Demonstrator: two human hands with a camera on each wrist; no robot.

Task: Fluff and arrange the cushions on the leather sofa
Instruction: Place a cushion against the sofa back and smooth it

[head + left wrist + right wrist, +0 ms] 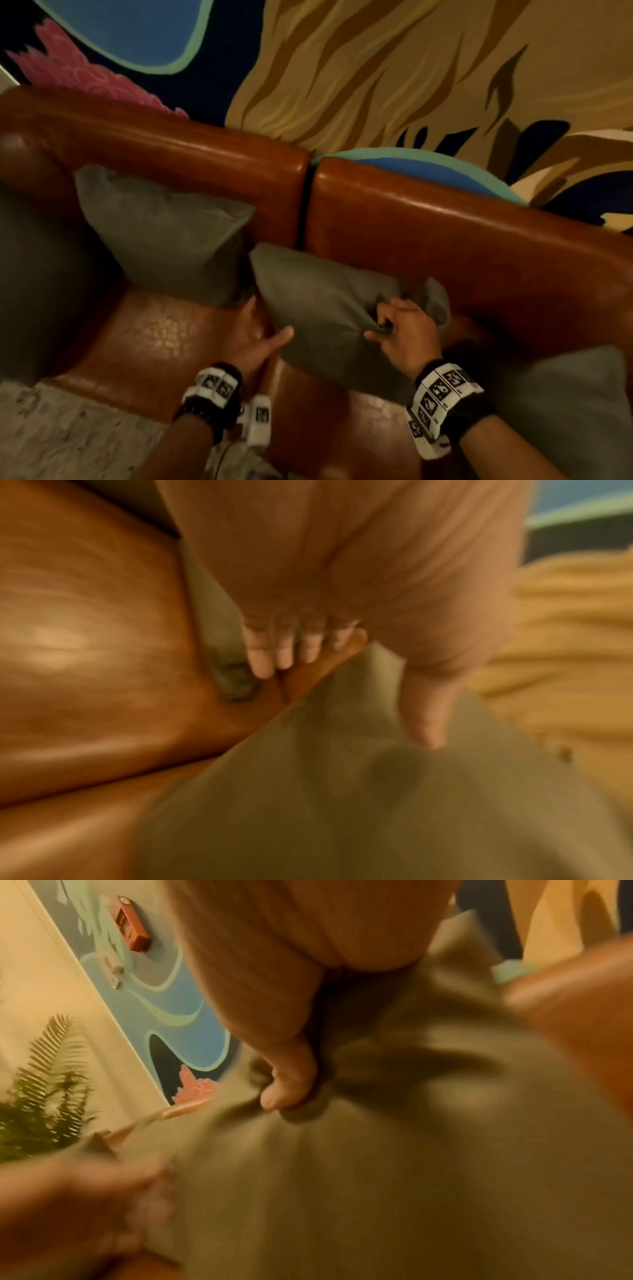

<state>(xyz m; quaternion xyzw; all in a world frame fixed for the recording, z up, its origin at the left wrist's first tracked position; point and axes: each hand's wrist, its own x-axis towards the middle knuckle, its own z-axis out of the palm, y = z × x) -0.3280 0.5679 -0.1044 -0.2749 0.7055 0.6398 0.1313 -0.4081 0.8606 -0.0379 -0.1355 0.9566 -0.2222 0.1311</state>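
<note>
Right hand (pixel 399 334) clenches cushion (pixel 329 308) fabric; left hand (pixel 260 339), fingers straight, presses its left edge on sofa (pixel 154 339).

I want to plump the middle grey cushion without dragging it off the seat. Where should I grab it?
Take the middle cushion by its two side edges, coming from the front. It leans on the sofa back, so both edges face you. The right hand already bunches the right edge; the left hand lies flat along the left.
</note>
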